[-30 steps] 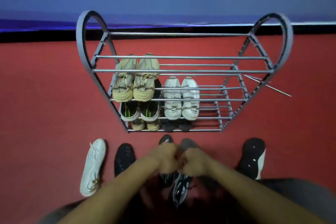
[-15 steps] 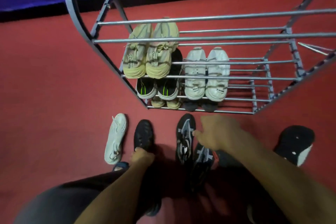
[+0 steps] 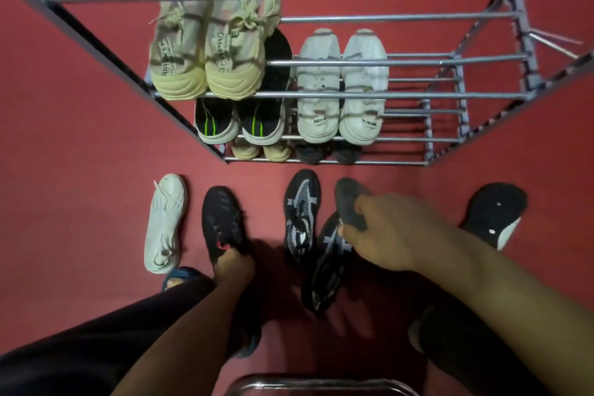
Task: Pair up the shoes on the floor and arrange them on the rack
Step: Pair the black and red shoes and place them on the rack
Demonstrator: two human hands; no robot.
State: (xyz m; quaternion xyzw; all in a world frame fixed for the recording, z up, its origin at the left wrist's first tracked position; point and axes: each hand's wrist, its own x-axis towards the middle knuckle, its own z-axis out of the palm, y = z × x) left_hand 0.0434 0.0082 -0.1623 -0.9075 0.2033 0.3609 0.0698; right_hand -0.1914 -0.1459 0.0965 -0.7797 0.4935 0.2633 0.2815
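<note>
Right hand [image 3: 382, 231] clamped on dark grey shoe [image 3: 348, 199] just before rack [image 3: 321, 95], left hand [image 3: 233, 268] gripping heel of black shoe [image 3: 221, 222] there, patterned pair [image 3: 302, 212] between, white shoe [image 3: 165, 222] leftmost

- Metal shoe rack [image 3: 321, 95] — grey tubular bars in tiers, standing on the red floor.
- Beige chunky sneakers [image 3: 209, 38], a pair side by side on an upper tier at the left, heels toward the camera.
- White sneakers [image 3: 342, 87], paired on the tier below, to the right.
- Black shoes with green stripes [image 3: 239, 125], paired under the beige ones.
- Tan pair [image 3: 260, 153] and dark pair [image 3: 328, 153] on the lowest tier, mostly hidden.
- White shoe [image 3: 165, 222] lying alone on the floor, far left.
- Black shoe [image 3: 221, 225] just beside it, its heel end under the left hand.
- Black-and-white patterned shoe [image 3: 300, 212] upright on the floor; its mate [image 3: 324, 267] tilted beside it.
- Dark grey shoe [image 3: 348, 199] — gripped by the right hand.
- Black shoe with white sole [image 3: 495, 212], far right, on its side.
</note>
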